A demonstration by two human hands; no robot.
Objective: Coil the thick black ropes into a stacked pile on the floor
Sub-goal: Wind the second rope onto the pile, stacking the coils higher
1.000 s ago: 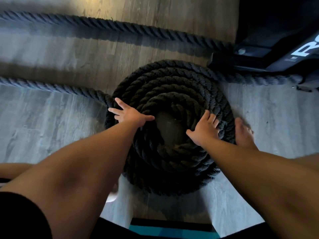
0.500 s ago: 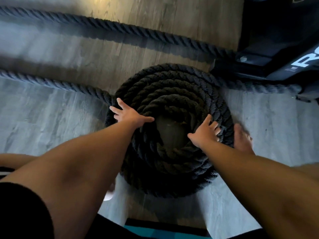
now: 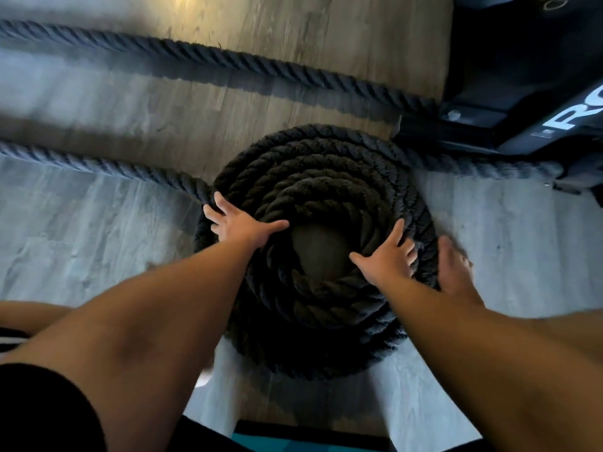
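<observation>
Ropes (image 3: 326, 177) lie coiled mid-floor, by the rack (image 3: 522, 76) at its far-right corner. Barely anything has moved: left grip (image 3: 241, 223) and right grip (image 3: 386, 256) stay flat, released, pressing the top turns. Two tails (image 3: 98, 164) remain uncoiled.

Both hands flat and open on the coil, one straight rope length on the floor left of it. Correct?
Wrong count: the head view shows two straight lengths on the floor left of the coil, the far rope and the near rope. The left hand and right hand do lie flat and open on it.
</observation>
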